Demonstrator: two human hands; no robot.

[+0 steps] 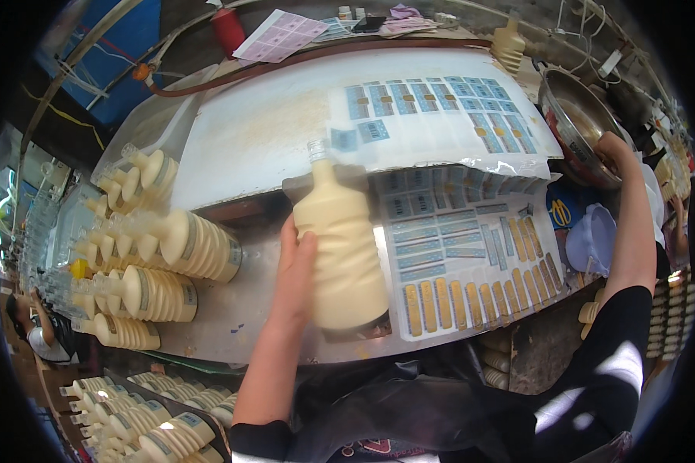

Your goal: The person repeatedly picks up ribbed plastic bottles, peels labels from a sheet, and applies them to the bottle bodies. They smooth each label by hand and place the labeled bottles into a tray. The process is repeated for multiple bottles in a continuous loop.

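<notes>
A large cream-coloured bottle [340, 247] with a wavy ribbed body and a clear narrow neck is at the middle of the metal bench. My left hand [295, 266] wraps its left side, thumb across the front. Over at the far right, my right hand [615, 154] reaches into a wide metal basin [548, 96], its fingers curled down. What those fingers hold, if anything, is hidden. Right of the bottle lie sheets of gold strip labels [448, 301] and blue labels [417, 255]. More blue labels [413, 96] are spread on the white board [247, 147] beyond.
Rows of similar cream bottles [158, 293] lie on the bench at the left, with more bottles [143, 424] below its near edge. A pale purple bucket [591, 239] hangs or stands below the basin. At the back are a red container [226, 31] and a printed pink sheet [279, 35].
</notes>
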